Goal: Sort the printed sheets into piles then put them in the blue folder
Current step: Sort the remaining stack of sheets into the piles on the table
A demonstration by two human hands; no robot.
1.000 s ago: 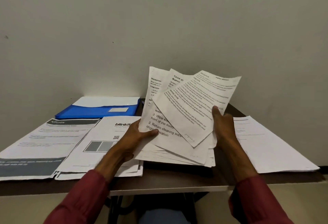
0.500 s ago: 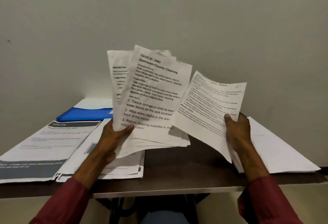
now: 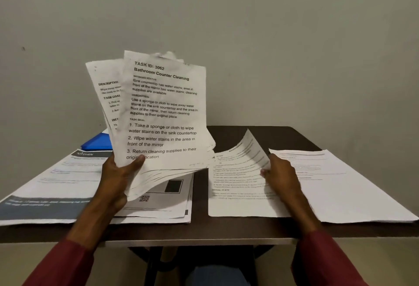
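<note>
My left hand (image 3: 118, 177) holds a fanned stack of printed sheets (image 3: 163, 109) upright above the table; the front page reads "Bathroom Counter Cleaning". My right hand (image 3: 281, 174) grips the right edge of a single printed sheet (image 3: 238, 186), whose near part lies on the dark table (image 3: 204, 229) while its far edge curls up. The blue folder (image 3: 97, 144) lies at the back left, mostly hidden behind the stack.
Three piles lie on the table: a "Kitchen" sheet pile (image 3: 49, 183) at the far left, a pile with a QR code (image 3: 163, 206) under my left hand, and a text pile (image 3: 340, 183) at the right. A plain wall stands behind.
My right hand pulled one sheet off the stack, carried it right and lowered it onto the table. My left hand raised the remaining stack more upright.
</note>
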